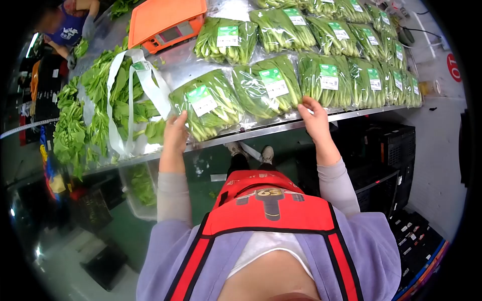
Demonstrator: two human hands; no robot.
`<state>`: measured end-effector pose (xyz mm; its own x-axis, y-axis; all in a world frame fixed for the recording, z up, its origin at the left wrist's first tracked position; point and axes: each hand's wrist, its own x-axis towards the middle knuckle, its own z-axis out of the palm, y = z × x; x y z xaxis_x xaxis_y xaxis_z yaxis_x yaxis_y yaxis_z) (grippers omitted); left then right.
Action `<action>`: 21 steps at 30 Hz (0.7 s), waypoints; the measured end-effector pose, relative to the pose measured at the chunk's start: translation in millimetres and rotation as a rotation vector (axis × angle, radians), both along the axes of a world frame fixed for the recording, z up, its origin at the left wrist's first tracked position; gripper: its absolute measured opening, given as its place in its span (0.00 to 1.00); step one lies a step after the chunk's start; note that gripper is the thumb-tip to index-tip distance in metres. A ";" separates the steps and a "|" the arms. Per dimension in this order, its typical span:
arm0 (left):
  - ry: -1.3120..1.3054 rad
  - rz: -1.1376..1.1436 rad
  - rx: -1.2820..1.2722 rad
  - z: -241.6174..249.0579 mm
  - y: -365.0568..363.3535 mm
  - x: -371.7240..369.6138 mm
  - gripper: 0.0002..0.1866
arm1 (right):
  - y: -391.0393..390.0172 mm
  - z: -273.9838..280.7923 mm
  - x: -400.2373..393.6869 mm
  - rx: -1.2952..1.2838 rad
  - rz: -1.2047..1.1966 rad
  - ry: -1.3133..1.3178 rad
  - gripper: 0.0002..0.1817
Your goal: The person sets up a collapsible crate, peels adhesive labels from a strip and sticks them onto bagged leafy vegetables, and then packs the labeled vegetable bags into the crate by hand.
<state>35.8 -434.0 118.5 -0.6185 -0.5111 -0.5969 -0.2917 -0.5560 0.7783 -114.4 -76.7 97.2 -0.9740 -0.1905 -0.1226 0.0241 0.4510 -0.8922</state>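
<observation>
Two clear bags of leafy greens lie side by side at the near edge of the metal table, each with a green and white label. At the side of the left bag (223,103) is my left hand (175,133), its fingers closed on the plastic edge. My right hand (314,120) pinches the lower right corner of the second bag (256,88) between thumb and fingers. Both bags rest flat on the tabletop, leaf ends up and to the left, stems toward me.
More bagged greens (329,80) stand in rows to the right and behind. An orange scale (168,22) sits at the back. Loose greens (70,130) and white strips (113,100) lie left. Another person (68,27) works at far left. Black crates (384,145) stand below right.
</observation>
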 end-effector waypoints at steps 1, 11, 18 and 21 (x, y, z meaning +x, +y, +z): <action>0.010 0.002 0.000 0.8 5.1 -0.6 0.29 | -2.5 -3.9 -1.7 -0.030 0.010 0.007 0.25; 0.222 0.029 0.049 -20.8 34.1 -12.4 0.32 | -24.9 11.3 -38.2 -0.158 0.014 -0.438 0.32; 0.269 0.106 0.147 -36.3 25.4 -5.1 0.22 | -42.2 17.5 -40.3 -0.339 0.054 -0.652 0.28; 0.293 0.110 0.163 -22.1 19.5 10.3 0.22 | -44.2 -2.2 -42.5 -0.545 0.088 -0.782 0.32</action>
